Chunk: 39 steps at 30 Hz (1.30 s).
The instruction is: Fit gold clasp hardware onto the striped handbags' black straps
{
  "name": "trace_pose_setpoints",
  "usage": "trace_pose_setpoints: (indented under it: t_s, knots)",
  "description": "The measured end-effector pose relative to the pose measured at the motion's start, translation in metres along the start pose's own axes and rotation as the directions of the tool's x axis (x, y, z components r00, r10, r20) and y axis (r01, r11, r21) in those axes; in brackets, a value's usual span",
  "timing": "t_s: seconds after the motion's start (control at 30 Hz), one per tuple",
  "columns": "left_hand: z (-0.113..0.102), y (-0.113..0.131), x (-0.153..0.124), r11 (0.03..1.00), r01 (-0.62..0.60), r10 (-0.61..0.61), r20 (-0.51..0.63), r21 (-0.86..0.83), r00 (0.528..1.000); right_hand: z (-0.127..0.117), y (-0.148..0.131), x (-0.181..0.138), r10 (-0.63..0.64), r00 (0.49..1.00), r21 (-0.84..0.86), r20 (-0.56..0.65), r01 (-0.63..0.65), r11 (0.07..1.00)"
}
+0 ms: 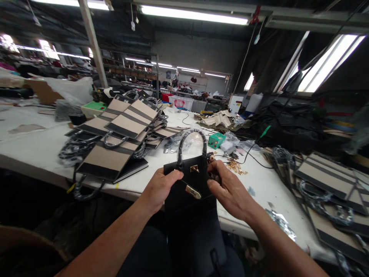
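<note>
A small black handbag (190, 181) with a wrapped top handle (192, 144) and a gold clasp (194, 168) stands upright at the near edge of the white table (37, 146). My left hand (160, 188) grips its left side, thumb on the front. My right hand (227, 188) pinches the bag's right side near the top, fingers curled around a small dark part there. A gold strap tip (192, 191) hangs on the bag's front between my hands.
Stacks of tan-and-black bag panels (121, 130) with wrapped handles lie at the left, more of them (328, 177) at the right. Small gold fittings (236, 166), a green box (216, 140) and a black cable lie behind the bag. Black bags (288, 123) pile up at the back right.
</note>
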<state>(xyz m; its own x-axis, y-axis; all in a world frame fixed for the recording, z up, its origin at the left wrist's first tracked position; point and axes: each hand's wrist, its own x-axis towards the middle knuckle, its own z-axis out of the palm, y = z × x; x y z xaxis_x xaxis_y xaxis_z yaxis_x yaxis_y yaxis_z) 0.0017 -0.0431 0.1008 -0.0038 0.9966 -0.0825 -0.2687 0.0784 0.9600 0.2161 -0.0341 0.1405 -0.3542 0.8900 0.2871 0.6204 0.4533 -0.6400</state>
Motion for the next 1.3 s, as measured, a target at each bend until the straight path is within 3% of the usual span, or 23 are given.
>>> trace_pose_setpoints:
  t_s: [0.13,0.23,0.33,0.43,0.53,0.7,0.77,0.83,0.9,0.97,1.03,1.07,1.13,1.2,1.23,1.3]
  knots:
    - [0.005,-0.005,0.002,0.999,0.012,-0.013,-0.012,-0.049,1.0,0.013,0.01,-0.005,-0.001,1.0,0.137,-0.028,0.005,0.991]
    - [0.007,-0.004,0.003,0.984,0.097,-0.108,-0.061,-0.152,0.992,0.034,0.019,-0.014,0.015,0.998,0.171,-0.061,-0.004,0.985]
    - [0.009,0.003,0.0,0.943,0.166,-0.2,-0.093,-0.289,0.975,0.057,0.021,-0.023,-0.052,0.991,0.221,-0.123,0.079,0.972]
    - [0.014,0.009,-0.016,0.925,0.098,-0.149,-0.11,-0.368,0.983,0.073,0.008,-0.029,-0.138,0.976,0.244,-0.169,0.177,0.954]
    - [0.021,0.009,-0.045,0.94,0.015,-0.053,-0.103,-0.339,0.993,0.072,-0.017,-0.031,-0.163,0.969,0.176,-0.184,0.196,0.965]
    - [0.036,0.007,-0.088,0.957,-0.001,0.009,0.026,-0.291,1.0,0.038,-0.05,-0.035,-0.164,0.976,0.063,-0.147,0.174,0.983]
    - [0.041,0.008,-0.094,0.965,-0.042,0.059,0.058,-0.261,0.997,0.017,-0.051,-0.038,-0.164,0.976,0.133,-0.142,0.183,0.974]
    - [0.042,0.009,-0.092,0.974,-0.172,0.176,0.015,-0.149,0.984,-0.008,-0.046,-0.04,-0.126,0.984,0.267,-0.127,0.157,0.951]
    - [0.04,0.009,-0.083,0.936,-0.348,0.351,-0.081,0.05,0.933,-0.039,-0.036,-0.044,-0.036,0.991,0.369,-0.128,0.082,0.926]
    - [0.037,0.009,-0.073,0.831,-0.504,0.543,-0.149,0.237,0.826,-0.07,-0.025,-0.048,0.07,0.983,0.406,-0.168,0.004,0.914]
    - [0.034,0.012,-0.065,0.747,-0.596,0.651,-0.141,0.295,0.746,-0.099,-0.016,-0.052,0.16,0.969,0.41,-0.191,-0.069,0.909]
    - [0.033,0.013,-0.062,0.739,-0.617,0.661,-0.113,0.271,0.742,-0.111,-0.012,-0.054,0.196,0.965,0.403,-0.175,-0.111,0.908]
    - [0.029,0.011,-0.057,0.821,-0.554,0.559,0.008,0.138,0.829,-0.125,-0.006,-0.057,0.26,0.963,0.38,-0.068,-0.216,0.9]
    - [0.022,-0.001,-0.051,0.945,-0.32,0.327,0.199,-0.063,0.924,-0.124,0.001,-0.057,0.304,0.944,0.359,0.126,-0.329,0.873]
    - [0.017,-0.013,-0.048,0.974,-0.157,0.199,0.292,-0.163,0.935,-0.118,0.005,-0.056,0.307,0.921,0.349,0.238,-0.376,0.858]
    - [0.005,-0.046,-0.043,0.926,0.154,0.0,0.409,-0.344,0.912,-0.096,0.019,-0.053,0.265,0.858,0.337,0.44,-0.431,0.837]
